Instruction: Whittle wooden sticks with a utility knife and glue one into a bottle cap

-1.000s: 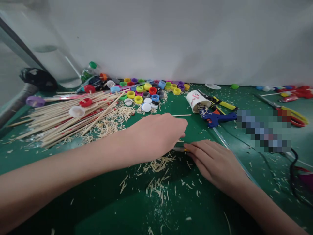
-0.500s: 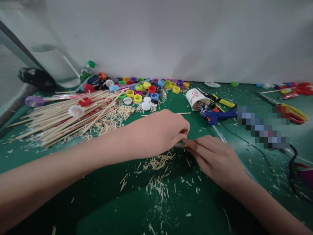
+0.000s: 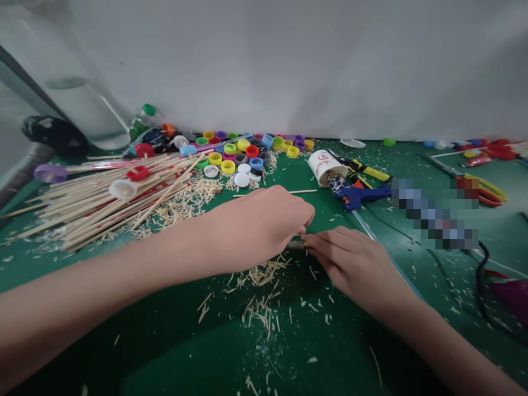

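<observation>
My left hand [image 3: 258,225] lies knuckles-up on the green table [image 3: 198,346], fingers curled over something hidden beneath it. My right hand [image 3: 358,264] meets it fingertip to fingertip, pinching a thin tool with a grey blade and a yellow part [image 3: 297,243] that pokes out between the two hands. A heap of pale wood shavings [image 3: 262,275] lies just below the hands. One loose thin stick [image 3: 303,192] rests beyond my left hand.
A pile of long wooden sticks [image 3: 107,198] fills the left. Several coloured bottle caps [image 3: 243,151] sit at the back. A tipped paper cup [image 3: 324,165], a blue glue gun [image 3: 358,195], yellow-handled pliers [image 3: 369,171] and a black cable [image 3: 480,286] lie to the right.
Both hands have stayed together at the same spot, shifting slightly; my left hand's fingertips have tucked a little closer to my right hand. The view has drifted a bit.
</observation>
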A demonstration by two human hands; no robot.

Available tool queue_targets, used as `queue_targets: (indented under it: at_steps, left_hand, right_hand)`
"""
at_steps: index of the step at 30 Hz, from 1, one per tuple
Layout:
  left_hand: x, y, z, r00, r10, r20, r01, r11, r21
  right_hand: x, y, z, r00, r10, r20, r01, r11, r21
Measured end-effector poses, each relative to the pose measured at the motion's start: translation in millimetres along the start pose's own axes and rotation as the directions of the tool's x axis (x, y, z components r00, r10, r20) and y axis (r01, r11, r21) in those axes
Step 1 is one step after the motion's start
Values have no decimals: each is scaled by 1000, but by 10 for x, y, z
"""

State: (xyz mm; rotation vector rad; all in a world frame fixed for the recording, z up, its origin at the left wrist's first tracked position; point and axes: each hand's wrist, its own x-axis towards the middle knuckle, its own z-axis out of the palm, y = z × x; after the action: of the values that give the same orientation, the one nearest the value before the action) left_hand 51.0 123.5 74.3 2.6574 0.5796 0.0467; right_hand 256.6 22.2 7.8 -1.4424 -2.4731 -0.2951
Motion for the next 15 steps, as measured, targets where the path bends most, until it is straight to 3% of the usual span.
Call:
queue_targets:
  at_steps: [4,7,15]
  left_hand:
    - [-32,28,-35,997,70,20,-70,997,31]
    - [-26,-1,-41,997,81,17,-81,996,44]
    - [27,-118,-11,999,-52,-14,53,999,7]
  right_hand:
    - [-19,19,3,999,-17,29,17,1000,4]
    - [-76,52,9,1000,-12,-12,12,999,44]
    - [-137,35,15,993,-8,-114,11,999,30]
